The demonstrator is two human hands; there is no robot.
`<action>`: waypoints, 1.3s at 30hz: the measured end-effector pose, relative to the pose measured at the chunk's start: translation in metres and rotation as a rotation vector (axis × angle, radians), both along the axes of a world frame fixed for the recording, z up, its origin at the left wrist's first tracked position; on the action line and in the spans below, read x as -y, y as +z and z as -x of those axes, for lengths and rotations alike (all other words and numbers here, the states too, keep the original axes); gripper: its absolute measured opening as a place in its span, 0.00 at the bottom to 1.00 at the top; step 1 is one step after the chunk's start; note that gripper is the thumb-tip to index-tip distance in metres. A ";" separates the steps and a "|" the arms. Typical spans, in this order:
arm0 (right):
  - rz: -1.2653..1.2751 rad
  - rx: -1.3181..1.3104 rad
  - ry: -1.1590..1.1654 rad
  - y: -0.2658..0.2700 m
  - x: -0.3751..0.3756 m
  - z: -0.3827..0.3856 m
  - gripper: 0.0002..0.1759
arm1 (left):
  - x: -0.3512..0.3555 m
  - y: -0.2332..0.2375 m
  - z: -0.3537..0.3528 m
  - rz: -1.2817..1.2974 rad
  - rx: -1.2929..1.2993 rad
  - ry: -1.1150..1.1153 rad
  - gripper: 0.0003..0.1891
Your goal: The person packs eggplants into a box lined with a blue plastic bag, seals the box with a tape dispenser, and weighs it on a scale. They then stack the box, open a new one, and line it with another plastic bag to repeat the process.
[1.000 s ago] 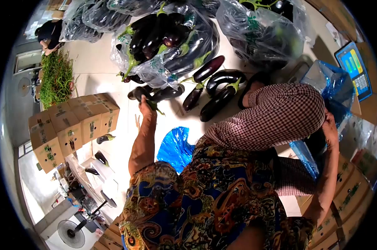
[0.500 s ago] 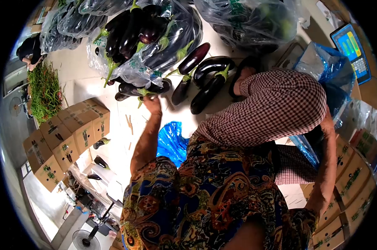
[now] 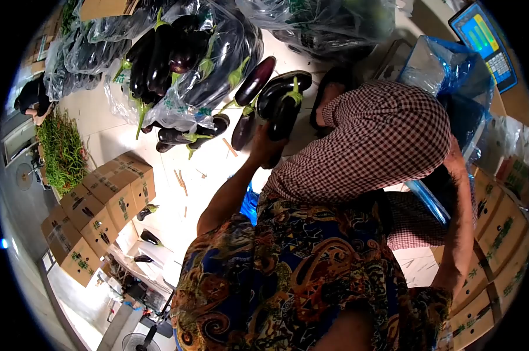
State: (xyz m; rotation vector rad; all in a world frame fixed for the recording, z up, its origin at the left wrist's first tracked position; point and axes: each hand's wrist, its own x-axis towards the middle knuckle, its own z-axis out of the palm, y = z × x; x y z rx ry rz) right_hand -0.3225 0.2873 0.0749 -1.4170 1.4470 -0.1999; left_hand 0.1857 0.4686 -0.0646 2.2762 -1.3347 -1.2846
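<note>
My left hand is closed around the lower part of a dark purple eggplant, whose green stem points away from me. Just beyond it lies a second, curved eggplant. A reddish-purple eggplant and a shorter one rest to the left on the pale floor. My right hand is beside my knee, at the near side of a box lined with blue plastic. Its fingers are mostly hidden, so I cannot see whether it grips anything.
An open clear bag of eggplants lies ahead, with another full bag behind. Cardboard boxes stand left, more boxes right. A digital scale is far right. Green peppers and a person are at far left.
My left hand has moved right, from the eggplants by the clear bag to the long eggplant near my foot, and taken hold of it. My right hand stays by the box.
</note>
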 end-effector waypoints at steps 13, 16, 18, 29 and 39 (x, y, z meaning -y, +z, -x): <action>-0.106 0.013 0.007 0.024 0.011 -0.041 0.07 | 0.033 0.126 -0.053 0.029 -1.360 0.540 0.38; -0.124 0.054 -0.023 0.037 0.011 -0.050 0.14 | 0.042 0.144 -0.051 0.040 -1.623 0.593 0.39; -0.141 0.134 -0.045 0.050 0.012 -0.048 0.18 | 0.057 0.171 -0.038 0.092 -1.539 0.495 0.42; 0.010 0.270 -0.273 0.091 0.017 -0.021 0.20 | 0.218 0.365 0.155 0.271 -1.134 0.007 0.31; -0.098 0.589 -0.642 0.101 0.000 -0.010 0.36 | 0.230 0.259 0.299 -0.132 -1.116 -0.375 0.28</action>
